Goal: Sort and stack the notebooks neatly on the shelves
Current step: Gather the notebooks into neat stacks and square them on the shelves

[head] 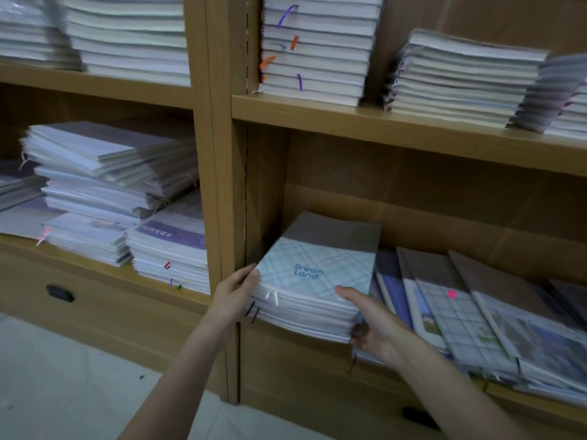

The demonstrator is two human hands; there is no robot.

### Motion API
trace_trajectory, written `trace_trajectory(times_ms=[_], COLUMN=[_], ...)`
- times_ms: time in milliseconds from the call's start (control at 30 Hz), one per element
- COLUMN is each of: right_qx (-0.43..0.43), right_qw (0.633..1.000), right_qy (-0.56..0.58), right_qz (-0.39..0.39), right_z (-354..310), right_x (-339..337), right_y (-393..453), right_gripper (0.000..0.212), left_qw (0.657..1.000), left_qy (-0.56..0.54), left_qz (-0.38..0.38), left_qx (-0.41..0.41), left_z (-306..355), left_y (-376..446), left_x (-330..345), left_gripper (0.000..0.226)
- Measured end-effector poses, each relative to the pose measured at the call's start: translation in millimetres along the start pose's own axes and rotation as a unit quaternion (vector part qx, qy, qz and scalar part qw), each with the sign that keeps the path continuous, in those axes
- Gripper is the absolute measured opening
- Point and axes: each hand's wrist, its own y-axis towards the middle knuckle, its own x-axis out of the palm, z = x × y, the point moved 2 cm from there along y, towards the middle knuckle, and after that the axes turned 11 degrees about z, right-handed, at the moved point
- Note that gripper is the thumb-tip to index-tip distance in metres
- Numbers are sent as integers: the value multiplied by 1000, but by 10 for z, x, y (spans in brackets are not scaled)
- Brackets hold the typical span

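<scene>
Two hands (235,295); four shelves (381,122); roughly ten notebook stacks (317,49), edges blurred.

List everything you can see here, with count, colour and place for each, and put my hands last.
Dream Land stack: one, pale plaid top cover, lower right shelf, left end.
Leaning notebooks: one row, grey and blue covers, tilted right of that stack.
Upper right stacks: three, white page edges, coloured ribbons.
Upper left stacks: two, white.
Lower left piles: several, white and purple, untidy.
Shelving: light brown wood.
Floor: pale.
Left hand: holds the stack's left side.
Right hand: thumb on top, fingers under the right corner.
</scene>
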Motion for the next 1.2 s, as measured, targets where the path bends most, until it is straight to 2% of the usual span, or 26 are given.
trace_trajectory(times_ms=[100,167,300,367,467,567,633,700,833,933,1033,1100,1167,1200], right_qx=[14,27,37,27,-36,-189,-273,-318,-359,-383,-405,-404,-410,-408], right_qw=[1000,999,999,999,995,963,934,910,873,845,821,818,823,830], right_qy=[-17,-26,-18,-25,-94,-186,-224,-262,-310,-351,-387,-399,-384,-369], right_qz=[16,21,23,28,15,51,50,50,111,126,110,95,91,90], right_z=[-36,-41,-26,6,108,181,204,305,467,454,410,408,424,441], right_x=[-18,-18,-23,-84,-170,-297,-289,-230,-185,-140,-83,-69,-84,-95], right_y=[65,97,155,210,265,327,320,330,404,412,457,493,494,478], right_gripper=[22,18,18,30,63,101,113,115,113,111,115,116,114,113], left_qw=[996,995,994,996,995,978,956,936,898,868,849,858,894,916], left_qy=[-62,-31,-19,-5,87,192,270,319,390,438,465,442,369,325], left_qz=[22,71,67,56,42,33,6,-38,-106,-115,-118,-127,-116,-76], left_qx=[-56,-65,-90,-63,6,72,117,144,174,202,223,231,225,222], left_z=[-141,-336,-618,-621,-562,-542,-529,-573,-696,-792,-832,-870,-869,-842], left_y=[56,70,7,-45,-156,-308,-460,-547,-523,-486,-430,-425,-472,-496], left_x=[-91,-116,-86,-51,13,79,156,228,269,297,310,265,208,158], left_gripper=[23,21,26,33,43,56,60,69,80,84,86,87,83,76])
